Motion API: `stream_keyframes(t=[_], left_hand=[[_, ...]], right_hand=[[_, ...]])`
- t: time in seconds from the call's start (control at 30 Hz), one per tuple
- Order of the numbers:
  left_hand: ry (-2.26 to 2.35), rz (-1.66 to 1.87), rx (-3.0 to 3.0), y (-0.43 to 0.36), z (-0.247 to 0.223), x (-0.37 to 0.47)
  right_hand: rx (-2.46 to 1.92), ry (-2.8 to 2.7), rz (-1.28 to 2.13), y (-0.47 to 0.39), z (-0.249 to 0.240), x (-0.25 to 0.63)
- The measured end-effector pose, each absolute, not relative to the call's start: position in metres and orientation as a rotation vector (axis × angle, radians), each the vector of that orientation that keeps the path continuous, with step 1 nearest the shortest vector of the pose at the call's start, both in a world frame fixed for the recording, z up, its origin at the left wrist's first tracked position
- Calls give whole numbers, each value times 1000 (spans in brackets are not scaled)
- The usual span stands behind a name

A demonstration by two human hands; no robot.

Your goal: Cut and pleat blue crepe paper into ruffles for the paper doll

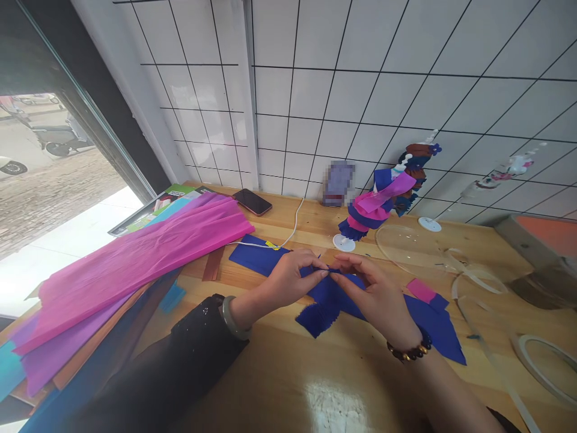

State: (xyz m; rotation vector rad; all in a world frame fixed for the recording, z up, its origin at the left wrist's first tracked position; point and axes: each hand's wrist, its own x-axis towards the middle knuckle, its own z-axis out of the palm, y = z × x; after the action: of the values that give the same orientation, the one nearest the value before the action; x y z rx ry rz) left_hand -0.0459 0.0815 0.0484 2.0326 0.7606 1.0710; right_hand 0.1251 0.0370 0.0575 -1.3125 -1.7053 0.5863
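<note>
Near the middle of the wooden table, my left hand (295, 278) and my right hand (376, 294) pinch the gathered upper edge of a dark blue crepe piece (319, 316). Their fingertips nearly meet. The ruffled lower end of the piece hangs toward me between the hands. A long blue strip (435, 328) lies under both hands and shows on either side of them. Small pink paper (421, 290) rests near its right part. Just behind my hands stands a ruffled pink and blue paper decoration (372, 204) on a white round base (344, 243).
Pink crepe sheets (148, 252) and other colours are piled at left. A phone (252, 202) and white cable (295, 222) lie behind. At right are a clear disc (406, 246), tape rolls (547, 367) and a metal box (527, 240). A tiled wall (311, 90) rises behind.
</note>
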Motion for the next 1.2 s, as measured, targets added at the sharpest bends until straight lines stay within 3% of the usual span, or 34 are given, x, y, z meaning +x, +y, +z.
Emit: stream_keyframes(t=[0.77,1.2], left_hand=[[708,899,1505,85,39,-42],[732,861,1378,86,38,-40]], right_hand=[[-1350,-1510,711,39,61,124],[-1277,-1476,1074,32,58,134]])
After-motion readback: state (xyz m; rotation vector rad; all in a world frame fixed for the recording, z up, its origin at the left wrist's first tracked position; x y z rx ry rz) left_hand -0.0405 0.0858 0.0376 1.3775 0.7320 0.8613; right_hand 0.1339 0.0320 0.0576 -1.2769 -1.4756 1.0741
